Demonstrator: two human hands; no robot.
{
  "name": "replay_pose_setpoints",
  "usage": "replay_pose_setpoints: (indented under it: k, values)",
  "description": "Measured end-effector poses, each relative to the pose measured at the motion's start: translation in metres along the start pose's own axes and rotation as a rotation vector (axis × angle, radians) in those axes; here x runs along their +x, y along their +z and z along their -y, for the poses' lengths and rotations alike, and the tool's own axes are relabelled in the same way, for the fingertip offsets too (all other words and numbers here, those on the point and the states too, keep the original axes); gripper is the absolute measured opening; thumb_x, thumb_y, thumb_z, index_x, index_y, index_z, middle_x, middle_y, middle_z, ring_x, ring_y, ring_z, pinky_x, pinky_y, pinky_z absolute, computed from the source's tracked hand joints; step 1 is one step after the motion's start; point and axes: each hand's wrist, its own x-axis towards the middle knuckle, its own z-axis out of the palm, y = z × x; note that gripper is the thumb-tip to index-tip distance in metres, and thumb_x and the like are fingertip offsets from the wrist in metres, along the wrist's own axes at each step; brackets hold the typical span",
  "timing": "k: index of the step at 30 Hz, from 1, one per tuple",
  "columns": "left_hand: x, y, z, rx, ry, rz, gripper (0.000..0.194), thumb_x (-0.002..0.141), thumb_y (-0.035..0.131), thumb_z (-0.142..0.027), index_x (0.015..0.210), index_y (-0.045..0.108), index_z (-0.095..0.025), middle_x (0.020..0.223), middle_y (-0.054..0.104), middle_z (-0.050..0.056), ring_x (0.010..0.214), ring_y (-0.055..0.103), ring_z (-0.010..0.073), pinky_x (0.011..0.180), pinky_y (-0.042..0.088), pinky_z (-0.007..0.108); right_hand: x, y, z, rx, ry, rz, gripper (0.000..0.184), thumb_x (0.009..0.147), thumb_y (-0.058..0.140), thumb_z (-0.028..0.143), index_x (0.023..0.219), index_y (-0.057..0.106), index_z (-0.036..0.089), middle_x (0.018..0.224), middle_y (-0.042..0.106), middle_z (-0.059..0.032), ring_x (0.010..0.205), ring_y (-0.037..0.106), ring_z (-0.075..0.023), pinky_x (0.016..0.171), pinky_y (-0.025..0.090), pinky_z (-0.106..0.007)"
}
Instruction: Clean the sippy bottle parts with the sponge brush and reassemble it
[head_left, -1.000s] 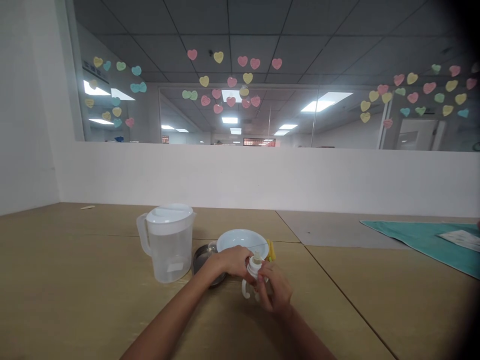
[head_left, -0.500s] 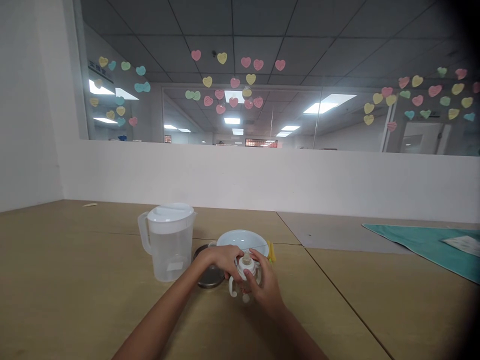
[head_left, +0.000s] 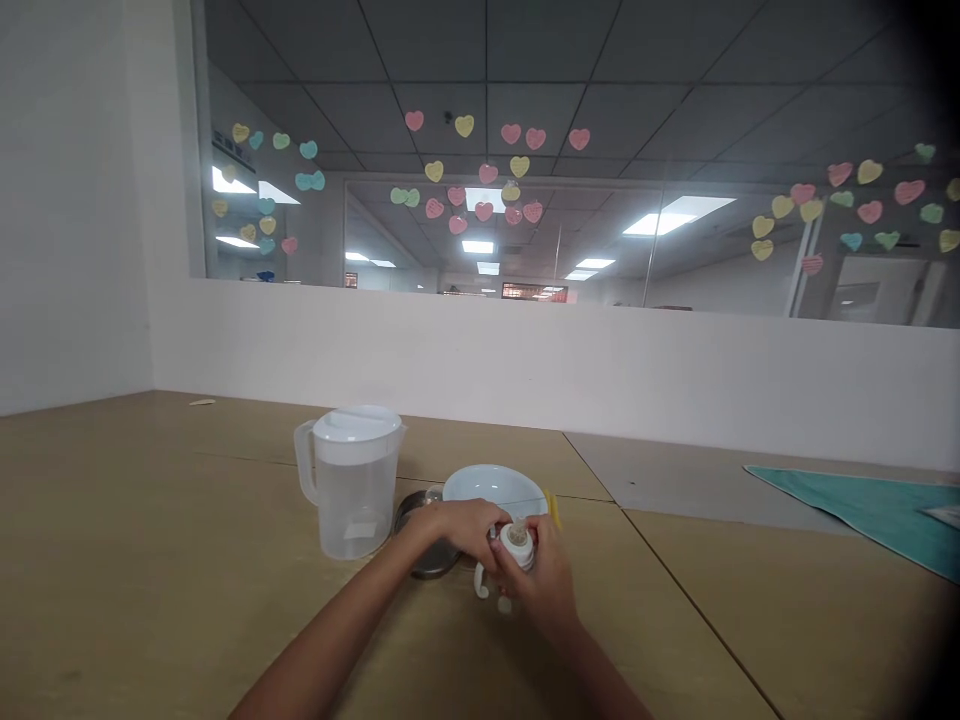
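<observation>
A baby bottle (head_left: pixel 518 548) with a white collar, a clear teat and white side handles is between my hands, low over the front of the table. My left hand (head_left: pixel 466 530) is closed around its left side. Around the white collar wrap the fingers of my right hand (head_left: pixel 549 582), its thumb across the front. Much of the bottle's body is hidden behind the fingers. Just beyond my hands sits a pale blue bowl (head_left: pixel 491 482), and a round metal tray (head_left: pixel 435 565) lies partly under my left wrist.
To the left stands a lidded clear plastic pitcher (head_left: pixel 358 490) with its handle facing left. Something yellow (head_left: pixel 554 510) shows beside the bowl. A teal cloth (head_left: pixel 855 510) lies at the far right. Behind the table (head_left: pixel 187 560) rises a white wall (head_left: pixel 375 340) with a window above.
My right fingers have closed in around the collar, and the thumb has shifted across its front. The bottle's top tilts a little differently. The whole view has shifted slightly.
</observation>
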Motion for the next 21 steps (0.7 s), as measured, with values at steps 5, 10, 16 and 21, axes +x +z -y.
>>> replay_pose_setpoints:
  k: [5,10,16,21]
  values:
    - [0.001,0.001,0.004,-0.05,0.01,0.035,0.046,0.055,0.071,-0.034,0.096,0.056,-0.018,0.08,0.061,-0.003,0.069,0.054,0.0123,0.059,0.041,0.02,0.001,-0.009,-0.004,0.131,-0.133,0.13,0.029,0.083,0.051,0.038,0.105,0.048,0.02,0.092,0.056,-0.0038,0.084,0.055,-0.0185,0.072,0.047,-0.032]
    - [0.0,-0.001,0.007,-0.053,-0.001,0.03,0.047,0.054,0.072,-0.034,0.095,0.058,-0.017,0.078,0.061,-0.003,0.068,0.055,0.0127,0.058,0.04,0.02,0.003,-0.007,-0.003,0.11,-0.138,0.108,0.022,0.082,0.052,0.037,0.095,0.053,0.02,0.087,0.056,-0.0038,0.081,0.056,-0.018,0.07,0.047,-0.03]
    - [0.006,0.007,0.001,-0.081,0.108,0.066,0.028,0.056,0.071,-0.027,0.081,0.062,-0.018,0.073,0.061,-0.005,0.067,0.056,0.0124,0.06,0.042,0.021,0.0,0.0,0.004,0.021,0.002,0.024,0.024,0.074,0.059,0.041,0.085,0.049,0.021,0.079,0.058,-0.0015,0.073,0.057,-0.0175,0.062,0.046,-0.029]
    - [0.002,-0.001,-0.001,0.005,0.073,0.091,0.039,0.055,0.072,-0.026,0.091,0.06,-0.018,0.085,0.064,-0.003,0.076,0.058,0.0152,0.067,0.045,0.023,0.0,-0.001,0.001,0.008,0.051,0.059,0.029,0.074,0.059,0.045,0.086,0.047,0.022,0.078,0.059,-0.0009,0.07,0.058,-0.0172,0.059,0.045,-0.028]
